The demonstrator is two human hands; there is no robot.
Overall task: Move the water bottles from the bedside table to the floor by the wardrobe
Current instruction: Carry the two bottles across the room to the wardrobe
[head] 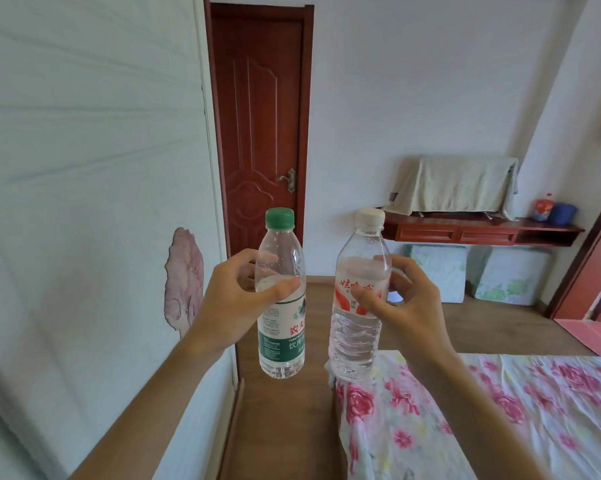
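Water bottles held up in mid-air, one in each hand, between wardrobe and bed.

Left hand pinches the green-capped bottle high on its shoulder; right hand curls thumb and fingers round the white-capped bottle at its label. Both stand upright, apart, over the wooden floor beside the pale wardrobe. Such high, fingertip grips might let a bottle slip or swing into the flowered bed on the way down.

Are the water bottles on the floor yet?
Not yet. Both are already picked up: the left hand holds the green-capped bottle, the right hand the white-capped bottle, upright in the air. Still left: setting them down on the floor by the wardrobe.
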